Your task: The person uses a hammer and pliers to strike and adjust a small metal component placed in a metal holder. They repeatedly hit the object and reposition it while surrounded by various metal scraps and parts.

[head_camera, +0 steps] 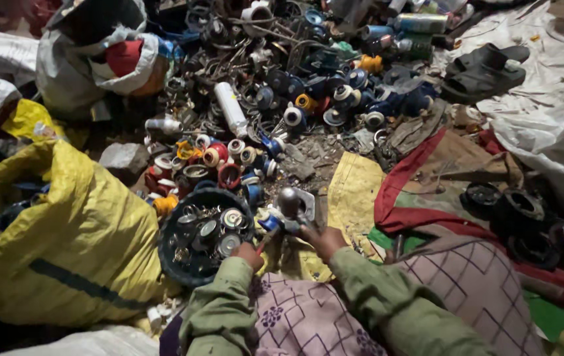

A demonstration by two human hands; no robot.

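Two hands work at the pile's edge. Left hand (250, 254) grips a small blue-and-white part (270, 221) beside the basin (171, 254). Right hand (325, 240) is clenched on a hammer (290, 201) raised just above it. Risk: a misaligned strike would likely hit the left fingers or eject fragments.

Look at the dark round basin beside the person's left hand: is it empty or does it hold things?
It holds things. The dark round basin contains many small round metal pieces, just beside the left hand.
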